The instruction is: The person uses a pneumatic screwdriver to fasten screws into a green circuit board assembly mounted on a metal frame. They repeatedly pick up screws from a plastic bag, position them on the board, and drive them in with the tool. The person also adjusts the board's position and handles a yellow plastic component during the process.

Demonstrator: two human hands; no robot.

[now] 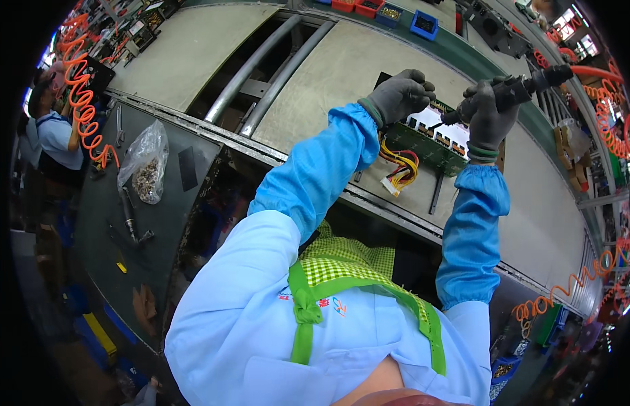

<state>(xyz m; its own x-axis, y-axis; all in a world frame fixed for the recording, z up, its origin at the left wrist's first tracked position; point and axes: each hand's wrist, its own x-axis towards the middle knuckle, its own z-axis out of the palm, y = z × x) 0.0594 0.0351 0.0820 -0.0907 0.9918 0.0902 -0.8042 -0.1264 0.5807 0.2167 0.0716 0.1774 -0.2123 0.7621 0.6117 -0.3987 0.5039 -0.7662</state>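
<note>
My right hand, in a grey glove, grips a black air screwdriver with an orange hose at its back end. The tool lies nearly level, its bit pointing left at a green circuit board with a pale block along its top. Whether the bit touches a screw is too small to tell. Over the board's far left side hovers my left hand, also gloved, its fingers curled together; anything between them is hidden. A bundle of red, yellow and black wires hangs from the board's near left corner, ending in a white connector.
The board rests on a pale work plate. Metal rollers cross a gap to its left. A side table holds a bag of small metal parts, another air tool and a wrench. Blue bin stands far back; a co-worker is left.
</note>
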